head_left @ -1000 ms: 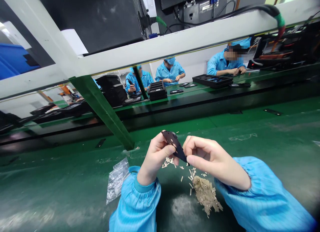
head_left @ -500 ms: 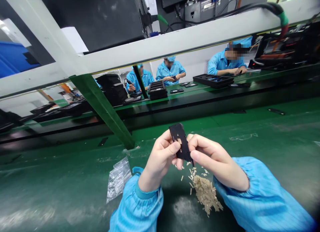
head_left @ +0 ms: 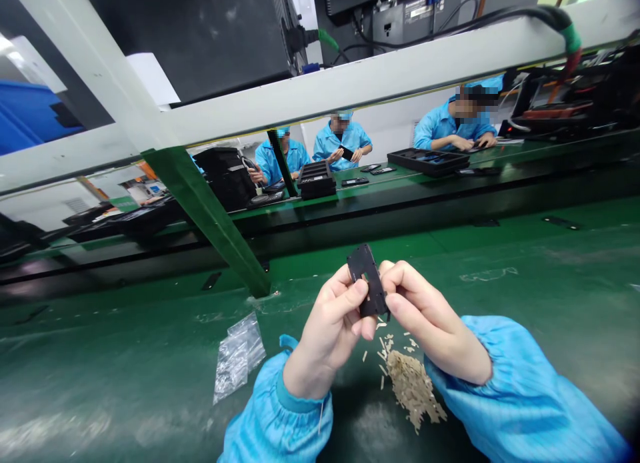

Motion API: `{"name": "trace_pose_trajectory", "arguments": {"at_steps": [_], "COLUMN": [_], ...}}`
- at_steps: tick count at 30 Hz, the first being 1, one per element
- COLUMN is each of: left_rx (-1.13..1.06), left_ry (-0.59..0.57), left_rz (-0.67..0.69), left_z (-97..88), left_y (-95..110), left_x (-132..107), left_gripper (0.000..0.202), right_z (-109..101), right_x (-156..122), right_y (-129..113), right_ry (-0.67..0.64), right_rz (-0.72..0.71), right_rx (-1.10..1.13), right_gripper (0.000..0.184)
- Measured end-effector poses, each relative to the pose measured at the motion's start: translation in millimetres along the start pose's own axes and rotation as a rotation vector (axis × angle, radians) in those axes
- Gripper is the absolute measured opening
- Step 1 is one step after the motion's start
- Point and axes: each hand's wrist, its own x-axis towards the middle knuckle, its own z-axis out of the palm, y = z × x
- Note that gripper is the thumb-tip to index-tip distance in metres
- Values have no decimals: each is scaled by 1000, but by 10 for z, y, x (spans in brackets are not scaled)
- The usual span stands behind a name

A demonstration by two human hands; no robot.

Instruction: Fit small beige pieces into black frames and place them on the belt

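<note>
A thin black plastic phone part (head_left: 364,263), with cutouts and notched edges, is held tilted above the bench. My left hand (head_left: 327,326) is closed around its left side, thumb across the face and fingers behind. At the part's right edge, my right hand (head_left: 430,320) is closed in a pinch, fingertips against that edge. A short dark tip sticks out low beside the right fingers; I cannot tell what it belongs to. Below the hands lies a heap of small beige pieces (head_left: 413,390), with several strewn on its upper left side.
A clear plastic bag (head_left: 239,356) lies left of my left sleeve. A green post (head_left: 207,226) rises behind it. Small black parts (head_left: 561,222) lie farther back. Beyond the rail, people in blue (head_left: 341,143) work at a bench with black trays (head_left: 427,161).
Both hands stay on the black part, which has shifted slightly right and turned a little. The left hand has moved right with it. Across the bench, co-workers' hands have moved.
</note>
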Motion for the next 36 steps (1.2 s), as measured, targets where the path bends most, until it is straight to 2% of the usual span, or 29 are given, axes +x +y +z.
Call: {"name": "trace_pose_trajectory", "arguments": {"at_steps": [11,17,26,30,36], "left_rx": [-89,-161,-213,-221,-191], "left_ry": [73,105,143,160,150], "left_rz": [52,18,4,0,-27], "left_z": [91,129,140,152,156], "left_y": [-114,-101,-78,-58,-41], "left_x": [-37,-68,-76,-82,-100], "left_gripper": [11,10,7,9,10], "right_z": [25,23,12,8,11], "right_x": [-20,4,57,61,51], "right_y": [128,204,267,268,260], "right_ry": [95,189,236,229,174], "right_rz": [-167,-322,-502,-532,-472], "right_rx": [-188,-416,-612,-616,-460], "right_gripper": [19,19,18,17,20]}}
